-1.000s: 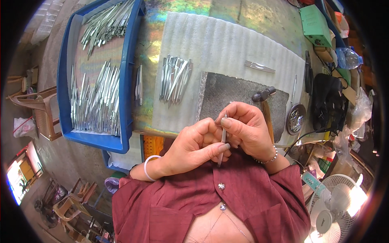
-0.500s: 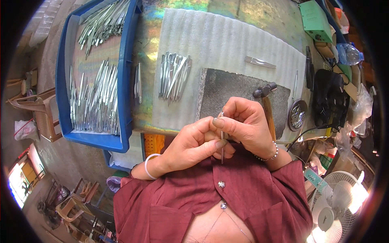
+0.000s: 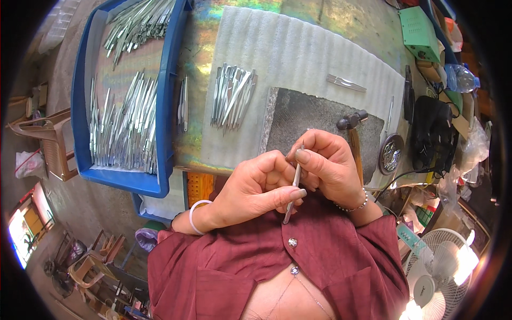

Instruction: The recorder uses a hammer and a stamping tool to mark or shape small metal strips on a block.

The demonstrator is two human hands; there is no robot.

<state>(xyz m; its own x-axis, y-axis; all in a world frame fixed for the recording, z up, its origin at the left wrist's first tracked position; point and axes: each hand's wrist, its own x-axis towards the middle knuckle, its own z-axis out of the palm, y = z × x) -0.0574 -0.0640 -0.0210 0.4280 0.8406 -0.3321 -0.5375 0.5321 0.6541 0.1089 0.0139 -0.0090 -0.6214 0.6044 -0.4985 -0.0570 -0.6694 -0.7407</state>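
Close in front of my chest, a pair of slim metal tweezers [image 3: 288, 212] slants between my two hands. My left hand [image 3: 256, 186] is closed on its middle, the thumb lying along it. At the upper end, my right hand [image 3: 329, 161] pinches the tweezers between thumb and fingertips; that end is partly hidden by the fingers. Just beyond my hands lies a dark, rough block [image 3: 304, 114] with a hammer [image 3: 352, 119] resting on it, its wooden handle partly behind my right hand. More tweezers [image 3: 233, 98] form a pile on the white foam sheet [image 3: 298, 48].
At the left a blue tray [image 3: 169, 69] holds two heaps of tweezers. Several more lie beside it, and one pair [image 3: 346, 82] lies at the sheet's far right. A round dish [image 3: 391, 154] with shiny bits, a green box [image 3: 420, 33], and a fan [image 3: 442, 266] stand at the right.
The tweezers have tilted from nearly upright to a slant, their lower end showing further below my left hand. The view has shifted slightly. Both hands keep their hold.
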